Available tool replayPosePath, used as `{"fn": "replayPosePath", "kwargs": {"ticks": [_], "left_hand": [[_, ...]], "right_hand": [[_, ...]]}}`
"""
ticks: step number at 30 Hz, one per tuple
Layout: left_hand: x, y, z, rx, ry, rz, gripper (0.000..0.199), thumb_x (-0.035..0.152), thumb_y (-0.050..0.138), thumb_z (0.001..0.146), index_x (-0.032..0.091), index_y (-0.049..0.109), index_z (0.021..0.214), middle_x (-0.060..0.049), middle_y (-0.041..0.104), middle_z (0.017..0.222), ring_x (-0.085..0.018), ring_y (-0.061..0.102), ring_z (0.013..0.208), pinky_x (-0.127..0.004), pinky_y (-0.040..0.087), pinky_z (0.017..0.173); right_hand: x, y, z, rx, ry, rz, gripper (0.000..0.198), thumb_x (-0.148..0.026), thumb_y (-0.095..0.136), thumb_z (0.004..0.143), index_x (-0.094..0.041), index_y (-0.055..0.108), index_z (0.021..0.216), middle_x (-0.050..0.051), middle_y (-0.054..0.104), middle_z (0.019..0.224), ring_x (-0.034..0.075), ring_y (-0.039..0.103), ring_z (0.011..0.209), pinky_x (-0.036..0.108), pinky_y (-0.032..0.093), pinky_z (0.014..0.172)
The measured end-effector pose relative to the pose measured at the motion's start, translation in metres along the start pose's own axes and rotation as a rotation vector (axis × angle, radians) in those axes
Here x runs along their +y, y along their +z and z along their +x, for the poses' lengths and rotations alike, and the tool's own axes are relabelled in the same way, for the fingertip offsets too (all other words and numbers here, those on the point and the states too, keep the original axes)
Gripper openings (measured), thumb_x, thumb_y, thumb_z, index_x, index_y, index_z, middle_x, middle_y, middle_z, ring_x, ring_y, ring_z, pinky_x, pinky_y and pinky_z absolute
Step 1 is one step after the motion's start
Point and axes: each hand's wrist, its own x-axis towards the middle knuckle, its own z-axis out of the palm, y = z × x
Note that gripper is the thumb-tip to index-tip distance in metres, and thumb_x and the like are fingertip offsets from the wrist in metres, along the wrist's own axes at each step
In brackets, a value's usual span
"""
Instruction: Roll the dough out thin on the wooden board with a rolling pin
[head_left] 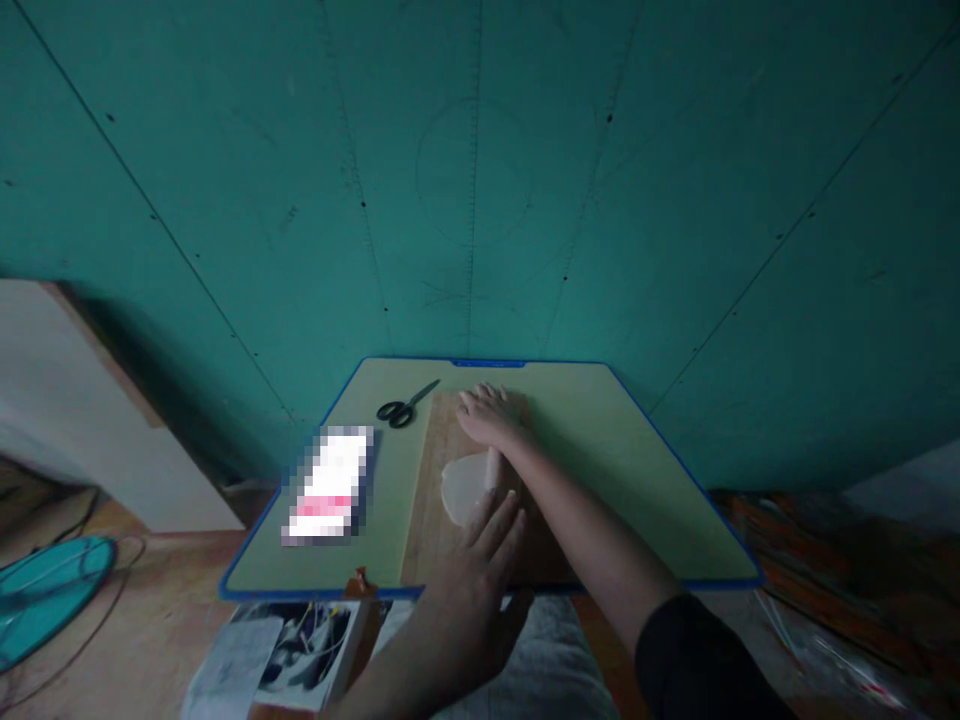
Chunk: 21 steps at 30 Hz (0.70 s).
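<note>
A flat, whitish sheet with a rounded edge (463,487), like rolled-out dough, lies on a wooden board (421,535). Along its right side runs a narrow pale rod or rolled edge (492,468); I cannot tell which. My right hand (486,412) reaches across to the board's far end, palm down, fingers stretched and slightly apart, beyond the sheet. My left hand (484,550) is at the near end of the pale strip, fingers extended over it and its palm partly hiding the board. Neither hand is closed round anything that shows.
Black-handled scissors (401,410) lie left of the board on the blue-edged table (637,500). A pixelated white and pink item (330,485) sits nearer me. The green wall (480,180) rises behind the table. A box of odds and ends (307,650) is below the front edge.
</note>
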Motion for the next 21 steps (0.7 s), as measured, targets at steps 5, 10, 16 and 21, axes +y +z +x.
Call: {"fn": "replayPosePath", "kwargs": {"ticks": [5,10,16,21], "left_hand": [[0.007,0.000,0.012,-0.004,0.048,-0.054,0.057,0.008,0.047,0.086,0.012,0.043,0.142,-0.016,0.037,0.153,-0.032,0.015,0.148,-0.060,0.034,0.114],[0.014,0.001,0.022,-0.034,0.080,-0.123,0.057,0.002,0.046,0.077,0.014,0.054,0.132,-0.011,0.044,0.150,-0.030,0.020,0.148,-0.059,0.027,0.118],[0.023,0.000,0.031,-0.042,0.102,-0.169,0.030,0.013,0.048,0.086,0.018,0.065,0.110,-0.008,0.060,0.132,-0.027,0.034,0.141,-0.052,0.022,0.121],[0.026,0.007,0.035,-0.032,0.117,-0.176,0.019,0.021,0.052,0.087,0.020,0.067,0.100,-0.007,0.067,0.117,-0.027,0.042,0.135,-0.051,0.021,0.119]], "right_hand": [[0.008,0.004,0.001,-0.018,-0.066,-0.008,0.040,-0.034,0.029,0.100,-0.022,0.059,0.122,0.012,0.056,0.133,0.025,0.044,0.129,0.046,0.028,0.110],[0.020,0.006,-0.001,-0.069,-0.058,0.005,0.043,-0.037,0.034,0.097,-0.020,0.054,0.132,0.013,0.046,0.145,0.026,0.036,0.138,0.046,0.021,0.114],[0.032,0.005,-0.006,-0.112,-0.027,0.033,0.053,-0.032,0.043,0.092,-0.024,0.045,0.144,0.009,0.035,0.155,0.025,0.028,0.143,0.043,0.017,0.116],[0.042,0.004,-0.010,-0.152,0.008,0.062,0.054,-0.033,0.044,0.092,-0.026,0.042,0.146,0.007,0.028,0.159,0.026,0.026,0.145,0.043,0.015,0.117]]}}
